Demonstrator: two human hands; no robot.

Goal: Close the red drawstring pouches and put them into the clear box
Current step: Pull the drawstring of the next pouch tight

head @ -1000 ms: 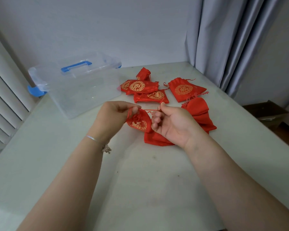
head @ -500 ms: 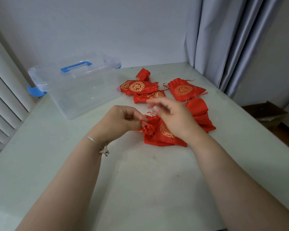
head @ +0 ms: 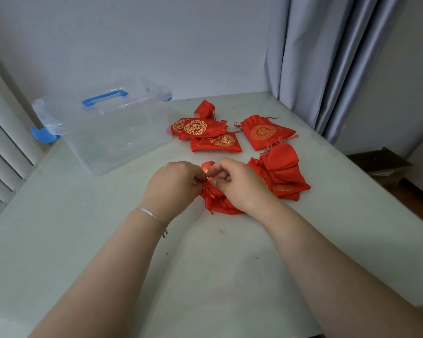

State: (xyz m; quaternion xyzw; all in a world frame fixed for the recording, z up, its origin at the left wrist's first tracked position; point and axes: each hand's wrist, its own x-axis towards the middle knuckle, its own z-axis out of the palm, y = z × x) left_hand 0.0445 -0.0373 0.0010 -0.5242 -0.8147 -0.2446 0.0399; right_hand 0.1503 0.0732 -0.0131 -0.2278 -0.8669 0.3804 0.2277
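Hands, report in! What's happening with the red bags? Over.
Left hand and right hand pinching one pouch. Clear box holds none. Nothing blocking.

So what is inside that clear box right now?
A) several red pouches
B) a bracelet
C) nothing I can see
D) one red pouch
C: the clear box shows only its see-through walls, and the red pouches all lie on the table outside it.

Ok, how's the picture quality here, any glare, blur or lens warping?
Head view: soft, even light, faint shadows under the forearms; the clear box shows small glints; wide-angle bending bows the curtain and table edges; left hand and right hand look sharp on the red pouch.
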